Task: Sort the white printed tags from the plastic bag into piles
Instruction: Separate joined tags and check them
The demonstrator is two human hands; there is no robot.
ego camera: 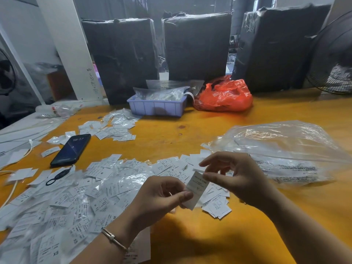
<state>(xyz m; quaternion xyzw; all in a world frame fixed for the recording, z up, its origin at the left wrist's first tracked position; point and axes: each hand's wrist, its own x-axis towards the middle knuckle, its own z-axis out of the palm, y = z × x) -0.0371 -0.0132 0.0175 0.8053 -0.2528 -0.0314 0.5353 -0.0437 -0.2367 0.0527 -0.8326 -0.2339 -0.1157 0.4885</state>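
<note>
Tabletop of orange-yellow wood (190, 241) carries, at nine o'clock from the hands, a wide spread of loose white printed tags (80, 202), and at two o'clock a crumpled clear plastic bag (282, 149). Between the hands one white printed tag (197, 189) is held, its long axis running from seven to one o'clock. Its lower end is pinched by the left hand (162, 197); its upper end is pinched by the right hand (234, 174), remaining fingers loosely curled.

Left hand (162, 195): fingers curled, thumb pinching lower edge of a tag (197, 189); bracelet at wrist. Right hand (230, 172): above the tag's upper end, thumb and forefinger pinching it.
</note>
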